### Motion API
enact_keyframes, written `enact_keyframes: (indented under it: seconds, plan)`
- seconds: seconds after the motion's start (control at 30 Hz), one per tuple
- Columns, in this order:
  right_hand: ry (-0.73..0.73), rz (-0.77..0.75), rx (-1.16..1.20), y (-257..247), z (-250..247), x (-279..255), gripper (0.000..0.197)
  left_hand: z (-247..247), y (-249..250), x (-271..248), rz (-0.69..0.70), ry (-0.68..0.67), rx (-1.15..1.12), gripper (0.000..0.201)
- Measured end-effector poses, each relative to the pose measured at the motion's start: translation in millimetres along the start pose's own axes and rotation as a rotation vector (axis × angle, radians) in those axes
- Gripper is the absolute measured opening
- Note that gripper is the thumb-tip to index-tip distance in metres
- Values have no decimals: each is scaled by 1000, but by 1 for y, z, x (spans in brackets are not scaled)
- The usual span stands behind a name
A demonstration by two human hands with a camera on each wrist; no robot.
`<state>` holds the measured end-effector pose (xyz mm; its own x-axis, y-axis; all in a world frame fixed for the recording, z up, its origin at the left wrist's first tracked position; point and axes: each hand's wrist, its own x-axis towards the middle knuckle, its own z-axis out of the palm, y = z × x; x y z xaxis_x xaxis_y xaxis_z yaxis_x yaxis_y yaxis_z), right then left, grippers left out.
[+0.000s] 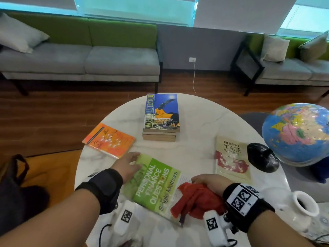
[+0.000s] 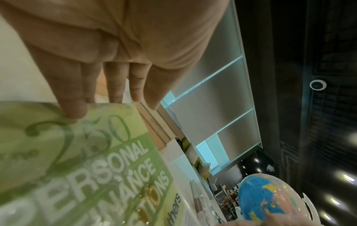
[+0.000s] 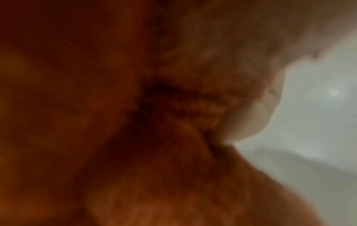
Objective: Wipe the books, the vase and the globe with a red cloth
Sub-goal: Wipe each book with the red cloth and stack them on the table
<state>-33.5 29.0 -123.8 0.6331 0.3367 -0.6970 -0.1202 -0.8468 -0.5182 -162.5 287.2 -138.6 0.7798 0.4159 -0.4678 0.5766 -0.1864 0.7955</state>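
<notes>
Red crumpled cloth (image 1: 196,200) lies bunched under the right hand (image 1: 210,182), whose grip is closed around it at the near right edge of the green paperback book (image 1: 153,186); the right wrist view is filled with blurred red fabric and one fingertip. That book lies flat and slanted on the round white marble surface (image 1: 195,122). The left hand (image 1: 127,165) rests on the book's far corner, fingers (image 2: 73,97) straight, grip open, fingertips pressing the cover.

Other items on the surface:
- orange paperback book (image 1: 108,139), flat, at the far left;
- stack of books topped by a blue literature volume (image 1: 161,113), at the far centre;
- cream and red paperback book (image 1: 231,157), flat, at the right;
- blue globe on a black base (image 1: 297,132), just beyond the cream book at the right edge;
- white ceramic vase (image 1: 302,205), upright, at the near right.
</notes>
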Motion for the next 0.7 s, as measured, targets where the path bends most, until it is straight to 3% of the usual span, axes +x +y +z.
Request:
enact_keyframes:
  seconds: [0.1,0.17,0.37,0.5,0.7]
  plan:
    - [-25,-2,-44,-4,-4,0,34,-10,-8,-8,21,8,90,55]
    - [28,-78,-83,-7,-13,-1,24,-13,-14,-13,11,13,204,54]
    - [409,-282,-192,-11,7,-5,13,-4,-32,-23,19,-87,650,84]
    - [243,-487,-582,14,65,1,34,6,-35,-29,56,-79,754,90]
    - [310,-497,-538,18,52,17,32,7,-33,-25,65,-67,814,92]
